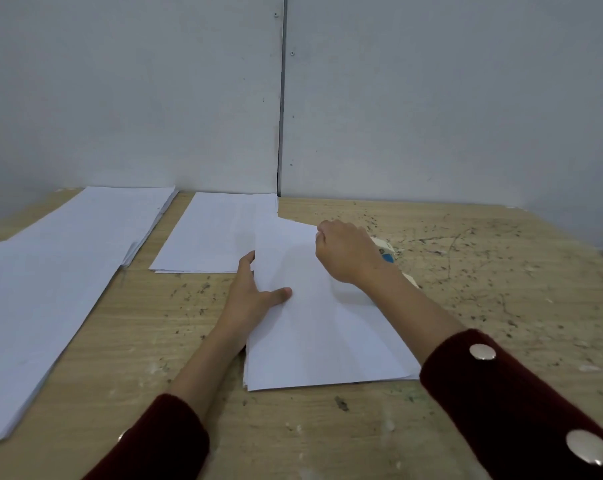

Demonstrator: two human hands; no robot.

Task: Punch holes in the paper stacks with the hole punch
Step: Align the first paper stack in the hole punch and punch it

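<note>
A stack of white paper [320, 327] lies in the middle of the wooden table [483, 271]. My left hand [251, 296] holds its left edge, thumb on top and fingers tucked under the sheets. My right hand [345, 251] pinches the stack's far right corner with curled fingers. Behind my right wrist, mostly hidden, sits the white and blue hole punch [386, 252].
A second paper stack [217, 233] lies at the back by the wall. Two larger overlapping stacks [50, 278] cover the table's left side. A grey panel wall [293, 98] closes off the back. The tabletop on the right is scuffed and speckled with dark marks.
</note>
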